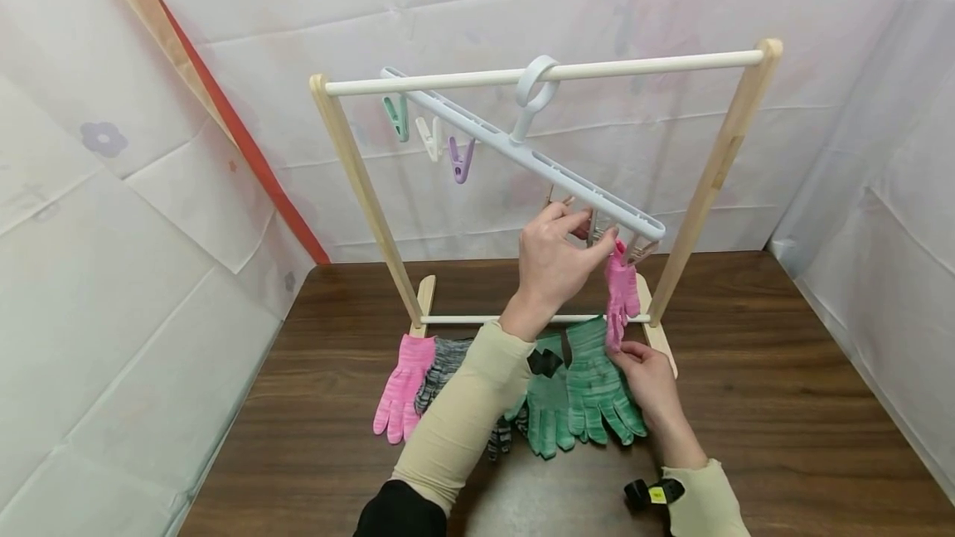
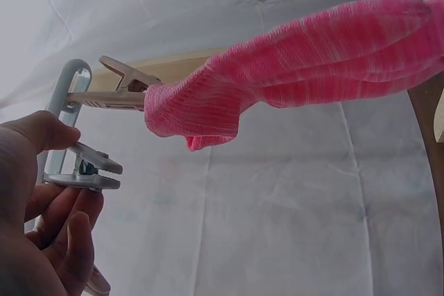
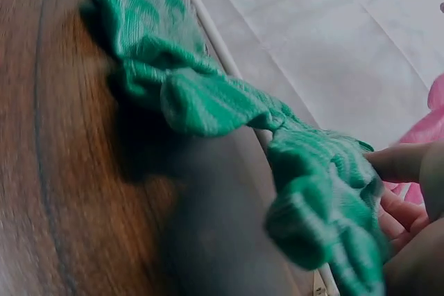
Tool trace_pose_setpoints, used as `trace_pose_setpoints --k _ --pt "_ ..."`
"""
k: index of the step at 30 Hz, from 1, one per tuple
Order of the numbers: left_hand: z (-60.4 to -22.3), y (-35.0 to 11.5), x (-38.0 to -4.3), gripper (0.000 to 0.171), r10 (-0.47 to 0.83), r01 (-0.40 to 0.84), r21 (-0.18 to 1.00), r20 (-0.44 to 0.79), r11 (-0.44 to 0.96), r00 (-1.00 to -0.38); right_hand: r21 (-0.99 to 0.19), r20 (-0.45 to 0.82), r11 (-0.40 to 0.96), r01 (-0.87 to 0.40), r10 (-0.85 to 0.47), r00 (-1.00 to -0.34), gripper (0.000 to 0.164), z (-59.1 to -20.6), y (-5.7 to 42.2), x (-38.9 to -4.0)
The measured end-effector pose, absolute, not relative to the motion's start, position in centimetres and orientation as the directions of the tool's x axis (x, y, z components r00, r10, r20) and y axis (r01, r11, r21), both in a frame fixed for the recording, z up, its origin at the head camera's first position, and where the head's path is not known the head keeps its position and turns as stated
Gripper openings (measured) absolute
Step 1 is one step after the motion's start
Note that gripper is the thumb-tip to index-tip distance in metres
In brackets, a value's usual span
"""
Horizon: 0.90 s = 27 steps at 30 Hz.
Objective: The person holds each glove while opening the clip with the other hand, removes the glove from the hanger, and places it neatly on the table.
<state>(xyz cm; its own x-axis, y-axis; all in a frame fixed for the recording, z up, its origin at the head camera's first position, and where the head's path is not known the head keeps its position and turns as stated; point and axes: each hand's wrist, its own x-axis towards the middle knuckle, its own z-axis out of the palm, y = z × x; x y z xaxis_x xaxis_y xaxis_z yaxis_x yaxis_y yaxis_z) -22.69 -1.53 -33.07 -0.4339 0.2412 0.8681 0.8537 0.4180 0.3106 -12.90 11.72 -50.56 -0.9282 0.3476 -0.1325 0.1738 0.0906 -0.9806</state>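
My left hand [image 1: 554,259] pinches a grey clothespin [image 2: 87,171] near the right end of the pale blue hanger [image 1: 515,147]; its jaws stand slightly apart with nothing between them. Beside it, a beige clothespin [image 2: 114,98] grips the cuff of a pink glove [image 2: 277,67], which hangs down. My right hand [image 1: 649,375] pinches the lower, finger end of that pink glove. Directly by it lies a green glove [image 1: 597,371], seen close to the fingers in the right wrist view; whether they touch is unclear.
The hanger hooks over the white bar of a wooden rack [image 1: 712,172]. Green, white and purple clothespins [image 1: 461,160] hang at its far-left end. On the brown table [image 1: 783,404] lie another pink glove [image 1: 406,384], grey-black gloves [image 1: 448,363] and a second green glove [image 1: 548,404].
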Motion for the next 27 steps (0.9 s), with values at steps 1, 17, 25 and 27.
trace_pose_setpoints --k 1,17,25,27 --pt "-33.1 -1.5 -22.7 0.022 0.243 0.854 0.311 0.867 0.418 -0.435 -0.979 -0.130 0.106 0.175 0.342 -0.931 0.033 -50.6 11.8 -12.9" --pt "-33.2 -1.6 -22.7 0.024 0.240 0.853 0.319 0.865 0.414 -0.440 -0.865 -0.024 0.469 0.176 0.313 -0.950 0.028 -51.5 12.4 -13.0" --pt "-33.2 -1.6 -22.6 0.021 0.238 0.859 0.319 0.869 0.401 -0.435 -0.798 0.061 0.586 0.140 0.310 -0.949 0.024 -51.6 13.1 -12.9" --pt "-33.2 -1.7 -22.6 0.022 0.238 0.858 0.317 0.869 0.403 -0.433 -0.787 0.072 0.601 0.139 0.313 -0.947 0.023 -51.7 13.3 -12.8"
